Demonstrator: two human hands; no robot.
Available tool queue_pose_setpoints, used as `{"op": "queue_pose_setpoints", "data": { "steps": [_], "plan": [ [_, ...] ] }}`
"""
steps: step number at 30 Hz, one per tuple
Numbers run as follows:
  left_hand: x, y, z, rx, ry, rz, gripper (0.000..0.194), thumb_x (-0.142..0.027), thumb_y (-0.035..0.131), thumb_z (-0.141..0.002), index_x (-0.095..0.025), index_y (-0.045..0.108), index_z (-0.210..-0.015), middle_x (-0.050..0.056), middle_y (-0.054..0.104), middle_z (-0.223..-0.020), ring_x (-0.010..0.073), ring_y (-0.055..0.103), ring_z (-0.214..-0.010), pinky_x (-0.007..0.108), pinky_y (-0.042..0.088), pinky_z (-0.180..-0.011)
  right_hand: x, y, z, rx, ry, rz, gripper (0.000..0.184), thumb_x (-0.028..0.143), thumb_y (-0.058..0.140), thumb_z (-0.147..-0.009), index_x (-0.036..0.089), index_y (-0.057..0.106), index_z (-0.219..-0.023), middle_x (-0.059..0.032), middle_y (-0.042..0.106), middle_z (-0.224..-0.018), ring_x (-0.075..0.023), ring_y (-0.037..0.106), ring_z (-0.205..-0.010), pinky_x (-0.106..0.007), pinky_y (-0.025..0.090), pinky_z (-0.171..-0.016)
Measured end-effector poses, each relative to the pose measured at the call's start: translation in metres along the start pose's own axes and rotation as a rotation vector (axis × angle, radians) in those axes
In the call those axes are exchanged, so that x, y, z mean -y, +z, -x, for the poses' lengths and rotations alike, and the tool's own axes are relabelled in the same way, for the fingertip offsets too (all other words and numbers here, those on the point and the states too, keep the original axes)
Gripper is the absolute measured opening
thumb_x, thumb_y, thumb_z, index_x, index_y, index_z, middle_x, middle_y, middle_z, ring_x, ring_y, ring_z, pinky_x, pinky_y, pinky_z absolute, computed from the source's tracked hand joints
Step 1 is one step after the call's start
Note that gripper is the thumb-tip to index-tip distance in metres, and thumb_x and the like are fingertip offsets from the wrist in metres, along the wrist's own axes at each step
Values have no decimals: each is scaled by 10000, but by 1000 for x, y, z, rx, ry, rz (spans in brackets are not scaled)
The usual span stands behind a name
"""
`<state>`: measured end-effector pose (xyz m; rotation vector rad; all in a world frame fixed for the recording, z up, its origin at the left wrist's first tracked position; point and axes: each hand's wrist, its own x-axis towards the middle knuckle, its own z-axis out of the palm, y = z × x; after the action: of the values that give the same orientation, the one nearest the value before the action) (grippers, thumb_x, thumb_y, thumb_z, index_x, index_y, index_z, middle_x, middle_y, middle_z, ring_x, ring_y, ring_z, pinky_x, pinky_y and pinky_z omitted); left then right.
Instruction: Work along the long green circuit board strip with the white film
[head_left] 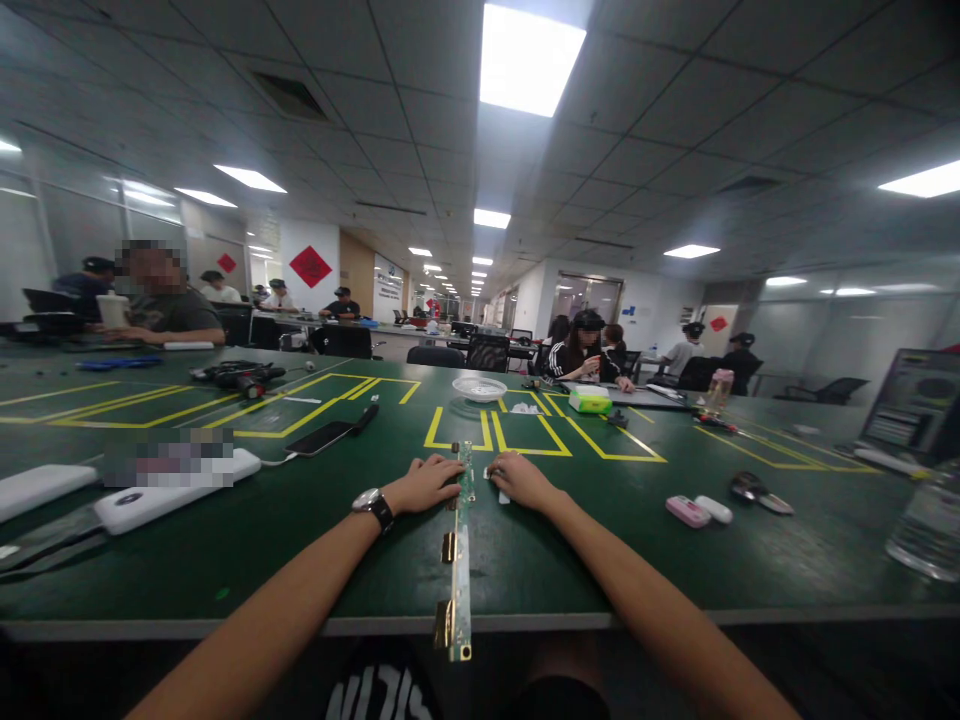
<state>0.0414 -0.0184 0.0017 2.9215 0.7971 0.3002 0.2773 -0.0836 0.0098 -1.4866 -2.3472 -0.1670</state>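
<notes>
A long narrow circuit board strip (460, 560) lies lengthwise on the green table (300, 520), its near end hanging over the front edge. My left hand (429, 482), with a wristwatch (373, 503) on the wrist, rests with curled fingers against the strip's far left side. My right hand (519, 478) rests just right of the strip, fingers curled over a small white piece (501, 494) on the table. Whether either hand actually grips anything is hidden.
A black phone (321, 437) on a cable and white power banks (172, 492) lie left. A clear dish (480, 388) and a green box (590, 402) sit far off. Pink and white small cases (697, 510), a water bottle (926, 525) and a monitor (911, 405) stand right. Several people sit at the tables.
</notes>
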Motion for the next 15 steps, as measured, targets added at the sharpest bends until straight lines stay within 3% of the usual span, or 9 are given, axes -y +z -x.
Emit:
{"op": "queue_pose_setpoints", "data": {
  "steps": [6,15],
  "plan": [
    [-6,-2,0,-9,-12,-21,421,-460,355,-954,-310,405,-1344,38,404,-1416,293,353,-1202,455,293,-914,7,5,-4,-37,-39,-73,207,118,520,-810,169,706,-884,-69,666,-889,-170,582,-889,-270,414,-845],
    [-11,-3,1,-7,-3,-31,419,-457,359,-955,-306,408,-1342,38,392,-1422,302,344,-1204,471,303,-908,18,8,-7,-52,12,-1,214,124,516,-814,165,709,-898,-79,662,-888,-180,578,-894,-277,414,-840]
  ]
}}
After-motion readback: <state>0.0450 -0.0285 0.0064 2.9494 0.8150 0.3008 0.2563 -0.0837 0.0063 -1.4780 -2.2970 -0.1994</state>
